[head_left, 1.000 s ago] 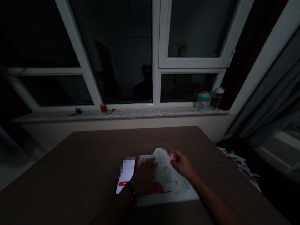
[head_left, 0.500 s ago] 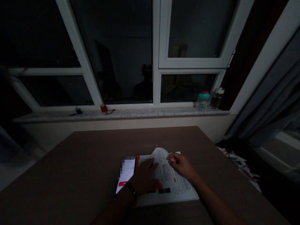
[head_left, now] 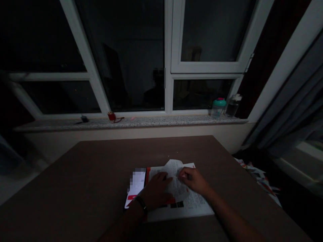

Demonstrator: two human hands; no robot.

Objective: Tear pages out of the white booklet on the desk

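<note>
A printed booklet [head_left: 198, 201] lies on the table, with red along its left side and dark blocks low on the page. My left hand [head_left: 156, 190] rests flat on its left part, fingers spread, a dark band around the wrist. Over the booklet a loose-edged printed sheet [head_left: 174, 165] is partly lifted and creased. My right hand [head_left: 193, 180] pinches this sheet near its right side; something pinkish shows between the fingers, too small to make out. Beside my left hand, a phone [head_left: 136, 183] with a lit screen lies at the booklet's left edge.
The brown table [head_left: 101, 174] reaches toward the window sill [head_left: 151, 121]. On the sill stand a teal-lidded bottle [head_left: 218, 107], a clear bottle [head_left: 232, 106] and a small red item [head_left: 111, 116]. Scattered papers [head_left: 257, 176] lie beyond the table's right edge. The room is dim.
My right hand has shifted slightly left and drawn the sheet's right part inward, so more of the page beneath shows. My left hand stays nearly in place.
</note>
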